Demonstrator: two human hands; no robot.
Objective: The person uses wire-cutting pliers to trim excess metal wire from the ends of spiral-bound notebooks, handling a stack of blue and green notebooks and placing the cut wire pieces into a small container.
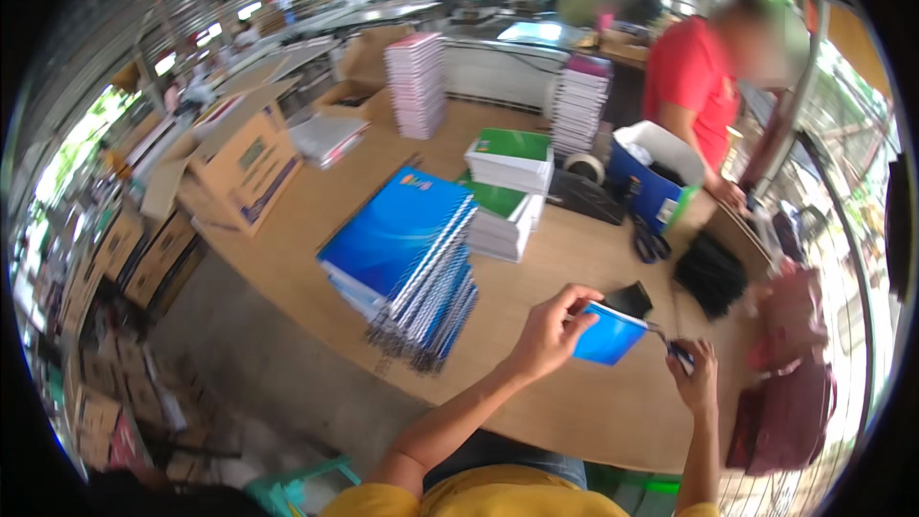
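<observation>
My left hand (557, 330) grips a small blue notebook (613, 335) by its upper left edge, thumb in front. In my right hand (697, 375) is a small dark-handled hand tool (681, 354), its thin tip at the notebook's right corner. Whether the tip touches the binding is too small to tell. A black piece (629, 301) lies just behind the notebook. To the left, a tall stack of blue spiral notebooks (402, 230) stands on the brown table (536, 402), coil ends sticking out at its near side.
Green-covered book stacks (512, 146) stand beyond the blue ones. A blue bin (643, 172), scissors (651, 241) and a bundle of black strips (710, 273) are at the right. Pink-edged stack (415, 86) and open carton (244, 172) stand farther back. A person in red (684, 77) works across the table.
</observation>
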